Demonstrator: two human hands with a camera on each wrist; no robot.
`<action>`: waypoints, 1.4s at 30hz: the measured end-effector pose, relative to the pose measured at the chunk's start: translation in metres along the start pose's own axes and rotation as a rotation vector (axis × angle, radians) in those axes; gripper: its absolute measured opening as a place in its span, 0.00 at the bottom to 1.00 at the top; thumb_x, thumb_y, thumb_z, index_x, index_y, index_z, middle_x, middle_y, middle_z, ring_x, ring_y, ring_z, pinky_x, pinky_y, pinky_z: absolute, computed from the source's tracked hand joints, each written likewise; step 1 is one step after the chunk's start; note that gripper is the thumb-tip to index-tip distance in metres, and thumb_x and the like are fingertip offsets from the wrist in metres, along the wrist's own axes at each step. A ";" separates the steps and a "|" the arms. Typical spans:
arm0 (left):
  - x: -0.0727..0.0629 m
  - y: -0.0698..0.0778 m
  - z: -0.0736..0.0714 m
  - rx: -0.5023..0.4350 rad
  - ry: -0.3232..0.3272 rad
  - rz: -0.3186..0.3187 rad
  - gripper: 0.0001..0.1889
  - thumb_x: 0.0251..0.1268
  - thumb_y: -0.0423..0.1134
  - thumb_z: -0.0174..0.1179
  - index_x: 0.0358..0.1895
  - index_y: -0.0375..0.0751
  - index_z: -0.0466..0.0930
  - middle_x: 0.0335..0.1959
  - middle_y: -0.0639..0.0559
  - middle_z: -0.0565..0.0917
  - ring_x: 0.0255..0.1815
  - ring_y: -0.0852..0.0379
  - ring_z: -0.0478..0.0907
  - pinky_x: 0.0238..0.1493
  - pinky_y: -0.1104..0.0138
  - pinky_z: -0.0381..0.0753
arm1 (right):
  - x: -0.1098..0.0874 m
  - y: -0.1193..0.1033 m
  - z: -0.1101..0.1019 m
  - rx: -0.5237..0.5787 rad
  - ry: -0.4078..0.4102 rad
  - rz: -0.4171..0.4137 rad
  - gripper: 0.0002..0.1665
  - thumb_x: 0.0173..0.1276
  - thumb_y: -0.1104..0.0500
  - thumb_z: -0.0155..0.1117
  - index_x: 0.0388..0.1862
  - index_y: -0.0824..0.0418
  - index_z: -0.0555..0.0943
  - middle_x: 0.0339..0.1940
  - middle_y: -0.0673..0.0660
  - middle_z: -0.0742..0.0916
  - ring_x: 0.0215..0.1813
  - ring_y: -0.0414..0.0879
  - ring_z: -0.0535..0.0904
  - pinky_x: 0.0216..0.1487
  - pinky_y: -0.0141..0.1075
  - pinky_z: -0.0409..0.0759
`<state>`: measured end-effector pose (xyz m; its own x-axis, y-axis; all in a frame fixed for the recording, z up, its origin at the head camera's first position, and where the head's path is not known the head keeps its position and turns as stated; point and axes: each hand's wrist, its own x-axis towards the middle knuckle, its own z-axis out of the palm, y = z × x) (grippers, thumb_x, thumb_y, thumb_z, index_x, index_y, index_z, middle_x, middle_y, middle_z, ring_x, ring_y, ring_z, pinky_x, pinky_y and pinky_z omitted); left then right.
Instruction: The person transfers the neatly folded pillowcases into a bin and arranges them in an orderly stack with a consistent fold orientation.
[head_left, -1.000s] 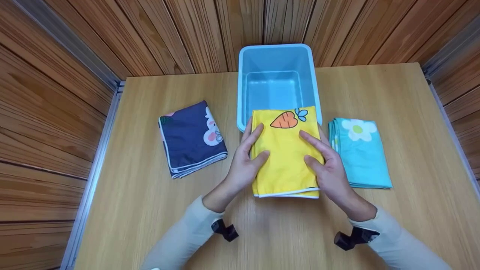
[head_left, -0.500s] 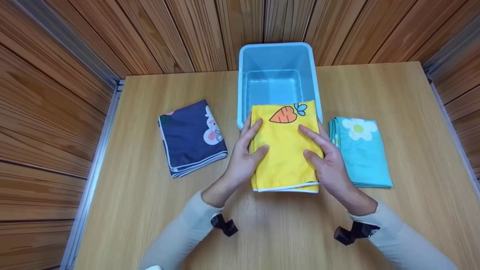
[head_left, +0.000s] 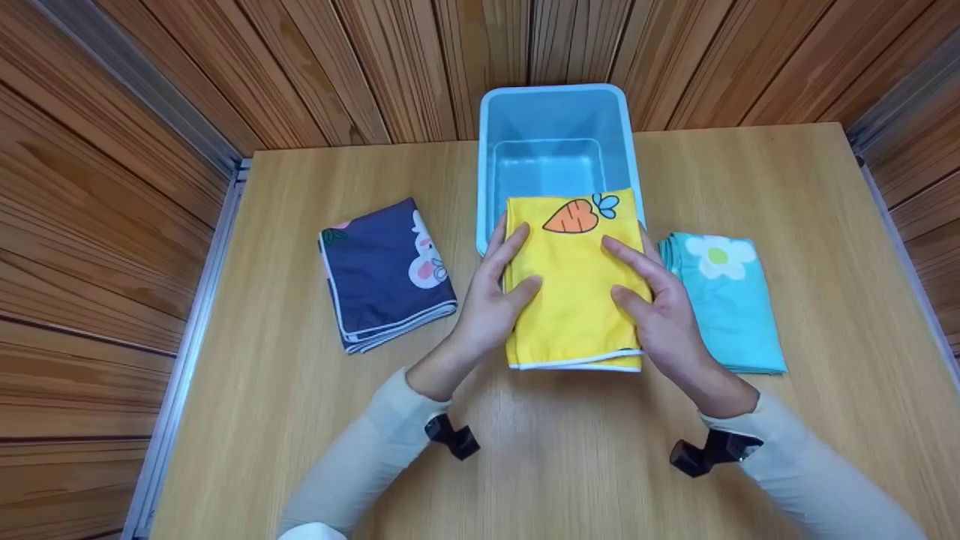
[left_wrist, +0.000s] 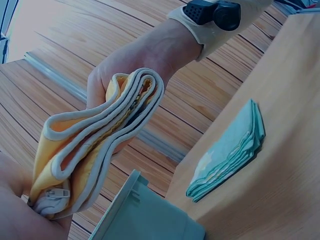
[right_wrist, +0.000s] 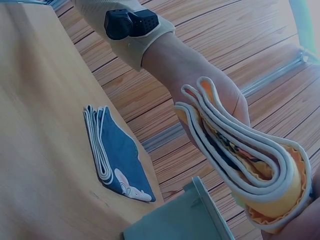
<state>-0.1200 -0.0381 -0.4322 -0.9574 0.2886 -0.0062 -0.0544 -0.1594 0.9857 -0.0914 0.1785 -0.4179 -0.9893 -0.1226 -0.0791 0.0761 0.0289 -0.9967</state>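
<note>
Both hands hold up a folded yellow cloth [head_left: 574, 300] with a carrot print and white edging. My left hand [head_left: 491, 304] grips its left side, thumb and a finger on top, other fingers behind it. On the right side my right hand [head_left: 667, 315] grips it the same way. Seen edge-on in the left wrist view, the cloth [left_wrist: 100, 135] shows several stacked layers and a white zip pull [left_wrist: 59, 192] near the left hand. Its far end overlaps the near rim of a light blue plastic bin [head_left: 551, 120] in the head view; the visible part of the bin's floor is bare.
A folded navy cloth [head_left: 375, 277] with a rabbit print lies on the wooden table [head_left: 247, 420] to the left. To the right rests a folded turquoise cloth [head_left: 735, 322] with a white flower. Wood-panelled walls [head_left: 420, 67] stand behind and at both sides.
Both hands have carried the yellow cloth a little farther forward, so it covers more of the bin's near part in the head view. The grip looks the same; the other cloths have stayed put.
</note>
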 end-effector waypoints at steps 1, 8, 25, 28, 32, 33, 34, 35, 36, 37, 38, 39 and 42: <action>0.002 0.000 0.000 0.008 0.002 0.000 0.35 0.73 0.22 0.51 0.81 0.39 0.54 0.85 0.58 0.37 0.83 0.59 0.41 0.66 0.67 0.74 | 0.001 0.000 0.000 0.002 0.003 -0.004 0.32 0.77 0.73 0.48 0.78 0.58 0.68 0.85 0.46 0.50 0.81 0.48 0.53 0.56 0.27 0.79; 0.008 0.006 0.001 0.016 0.007 -0.020 0.35 0.74 0.23 0.51 0.81 0.40 0.54 0.85 0.60 0.37 0.83 0.60 0.41 0.68 0.67 0.72 | 0.004 -0.003 -0.003 0.018 0.003 0.002 0.33 0.78 0.72 0.49 0.78 0.56 0.68 0.85 0.47 0.50 0.76 0.51 0.61 0.55 0.29 0.81; 0.022 0.012 0.004 -0.012 0.034 -0.059 0.35 0.74 0.23 0.51 0.81 0.43 0.56 0.84 0.63 0.40 0.82 0.60 0.46 0.66 0.67 0.74 | 0.017 -0.012 -0.010 0.029 0.010 0.050 0.32 0.79 0.70 0.48 0.79 0.52 0.67 0.85 0.45 0.50 0.73 0.51 0.66 0.57 0.29 0.81; 0.025 0.013 0.004 -0.012 0.032 -0.064 0.35 0.74 0.23 0.51 0.81 0.42 0.55 0.85 0.62 0.40 0.82 0.60 0.46 0.67 0.67 0.73 | 0.021 -0.012 -0.011 0.064 0.007 0.034 0.32 0.78 0.72 0.47 0.79 0.55 0.67 0.86 0.45 0.48 0.77 0.52 0.62 0.58 0.29 0.80; 0.030 0.015 0.003 0.015 0.036 -0.070 0.34 0.74 0.22 0.51 0.81 0.41 0.56 0.85 0.60 0.40 0.82 0.60 0.45 0.68 0.68 0.72 | 0.025 -0.012 -0.012 0.078 0.007 0.034 0.33 0.78 0.72 0.47 0.79 0.56 0.67 0.86 0.45 0.48 0.78 0.52 0.60 0.59 0.29 0.79; 0.031 0.015 0.002 0.021 0.038 -0.073 0.34 0.74 0.22 0.51 0.81 0.41 0.56 0.85 0.60 0.40 0.82 0.60 0.45 0.68 0.68 0.72 | 0.027 -0.013 -0.012 0.074 0.007 0.036 0.33 0.78 0.72 0.47 0.79 0.56 0.67 0.86 0.45 0.48 0.78 0.52 0.60 0.60 0.28 0.79; 0.033 0.016 0.002 0.029 0.041 -0.074 0.34 0.74 0.23 0.51 0.81 0.41 0.56 0.85 0.59 0.40 0.82 0.60 0.45 0.68 0.69 0.72 | 0.028 -0.013 -0.012 0.069 0.009 0.039 0.33 0.78 0.72 0.47 0.79 0.56 0.67 0.86 0.45 0.48 0.78 0.52 0.60 0.60 0.28 0.78; 0.035 0.016 0.002 0.037 0.044 -0.074 0.34 0.74 0.23 0.51 0.81 0.41 0.56 0.85 0.59 0.41 0.83 0.60 0.45 0.68 0.70 0.71 | 0.030 -0.013 -0.012 0.065 0.012 0.042 0.33 0.78 0.72 0.47 0.79 0.55 0.67 0.86 0.45 0.48 0.78 0.52 0.60 0.60 0.28 0.78; 0.036 0.017 0.001 0.044 0.047 -0.074 0.34 0.74 0.23 0.51 0.80 0.41 0.56 0.85 0.59 0.41 0.83 0.60 0.44 0.68 0.70 0.71 | 0.031 -0.014 -0.012 0.063 0.014 0.043 0.33 0.78 0.72 0.47 0.79 0.55 0.67 0.86 0.45 0.47 0.78 0.52 0.60 0.60 0.28 0.78; 0.038 0.017 0.001 0.049 0.050 -0.077 0.34 0.74 0.23 0.51 0.80 0.41 0.57 0.85 0.59 0.41 0.83 0.60 0.44 0.68 0.71 0.70 | 0.033 -0.014 -0.012 0.063 0.015 0.046 0.33 0.78 0.72 0.47 0.79 0.55 0.66 0.86 0.45 0.47 0.78 0.52 0.60 0.60 0.28 0.78; 0.040 0.017 0.001 0.052 0.052 -0.081 0.33 0.75 0.23 0.51 0.80 0.41 0.57 0.85 0.59 0.41 0.83 0.60 0.44 0.68 0.71 0.70 | 0.034 -0.014 -0.012 0.060 0.017 0.049 0.33 0.78 0.72 0.47 0.79 0.55 0.66 0.86 0.45 0.47 0.78 0.52 0.60 0.60 0.28 0.78; 0.042 0.018 0.000 0.048 0.054 -0.086 0.34 0.75 0.23 0.51 0.80 0.42 0.57 0.85 0.60 0.41 0.83 0.60 0.45 0.67 0.71 0.71 | 0.036 -0.014 -0.012 0.061 0.018 0.050 0.33 0.78 0.72 0.47 0.79 0.54 0.66 0.86 0.45 0.48 0.77 0.52 0.61 0.60 0.28 0.78; 0.045 0.018 0.000 0.035 0.056 -0.100 0.34 0.75 0.24 0.51 0.81 0.43 0.57 0.85 0.60 0.41 0.82 0.60 0.47 0.66 0.71 0.73 | 0.040 -0.015 -0.013 0.076 0.021 0.053 0.33 0.78 0.72 0.47 0.79 0.54 0.67 0.86 0.45 0.49 0.76 0.52 0.63 0.60 0.29 0.79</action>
<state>-0.1644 -0.0282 -0.4153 -0.9619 0.2485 -0.1136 -0.1418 -0.0987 0.9850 -0.1339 0.1859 -0.4061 -0.9859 -0.1024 -0.1320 0.1367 -0.0406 -0.9898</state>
